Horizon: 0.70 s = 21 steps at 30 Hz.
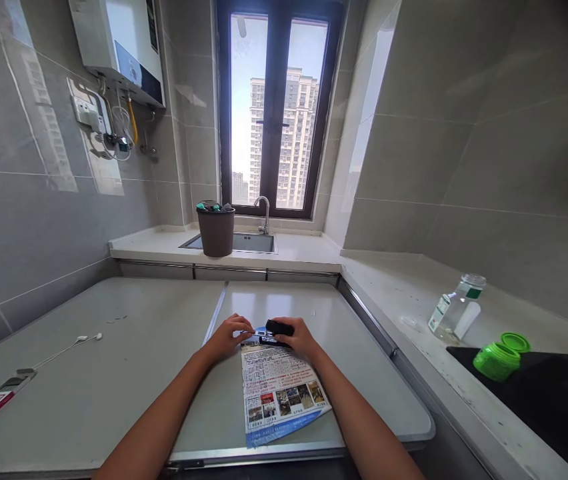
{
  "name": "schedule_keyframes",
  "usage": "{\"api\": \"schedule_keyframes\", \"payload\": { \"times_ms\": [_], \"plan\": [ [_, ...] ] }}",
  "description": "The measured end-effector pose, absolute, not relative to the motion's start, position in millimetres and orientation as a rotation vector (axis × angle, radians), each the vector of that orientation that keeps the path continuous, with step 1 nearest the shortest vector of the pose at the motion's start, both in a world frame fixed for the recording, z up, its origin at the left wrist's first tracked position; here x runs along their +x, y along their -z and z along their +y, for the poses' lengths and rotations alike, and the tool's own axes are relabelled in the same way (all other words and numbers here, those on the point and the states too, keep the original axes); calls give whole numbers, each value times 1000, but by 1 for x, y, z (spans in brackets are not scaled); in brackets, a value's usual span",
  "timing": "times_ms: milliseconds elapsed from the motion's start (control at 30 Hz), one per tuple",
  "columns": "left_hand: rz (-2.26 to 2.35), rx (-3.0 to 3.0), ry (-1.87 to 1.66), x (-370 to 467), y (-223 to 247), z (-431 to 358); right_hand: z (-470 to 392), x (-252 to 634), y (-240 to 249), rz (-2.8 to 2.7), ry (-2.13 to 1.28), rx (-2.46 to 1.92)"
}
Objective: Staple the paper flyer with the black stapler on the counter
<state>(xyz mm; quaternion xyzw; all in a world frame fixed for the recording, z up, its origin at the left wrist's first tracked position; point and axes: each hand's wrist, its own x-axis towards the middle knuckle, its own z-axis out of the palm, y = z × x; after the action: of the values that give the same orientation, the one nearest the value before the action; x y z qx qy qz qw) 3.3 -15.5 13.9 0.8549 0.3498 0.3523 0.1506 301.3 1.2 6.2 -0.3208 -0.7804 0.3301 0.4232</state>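
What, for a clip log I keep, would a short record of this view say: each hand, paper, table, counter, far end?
Left hand: fingertips at the stapler's silver end; exact grip unclear
Right hand: holding the black stapler
Paper: printed, blue-edged, flat on the table
Table: pale top, metal-edged
Right counter: clear jar; green pot, lid open
Far end: bin partly hiding the sink; window above

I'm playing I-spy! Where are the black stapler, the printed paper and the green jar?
Black stapler [280, 327]: head view, on its top.
Printed paper [284, 392]: head view, middle of page.
Green jar [497, 362]: head view, on its side.
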Motion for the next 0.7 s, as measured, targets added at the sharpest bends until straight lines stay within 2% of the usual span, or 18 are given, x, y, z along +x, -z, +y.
{"api": "schedule_keyframes", "payload": {
  "times_ms": [200, 433, 700],
  "plan": [
    [883, 2296, -926, 11, -20, -24, 1, 311, -12, -1922, -979, -748],
    [1028, 2178, -807, 27, -9, -35, -24, 282, -11, -2084, -999, -654],
    [1057, 2207, -972, 24, -8, -27, -28, 271, -16, -1916, -902, -747]
  ]
}}
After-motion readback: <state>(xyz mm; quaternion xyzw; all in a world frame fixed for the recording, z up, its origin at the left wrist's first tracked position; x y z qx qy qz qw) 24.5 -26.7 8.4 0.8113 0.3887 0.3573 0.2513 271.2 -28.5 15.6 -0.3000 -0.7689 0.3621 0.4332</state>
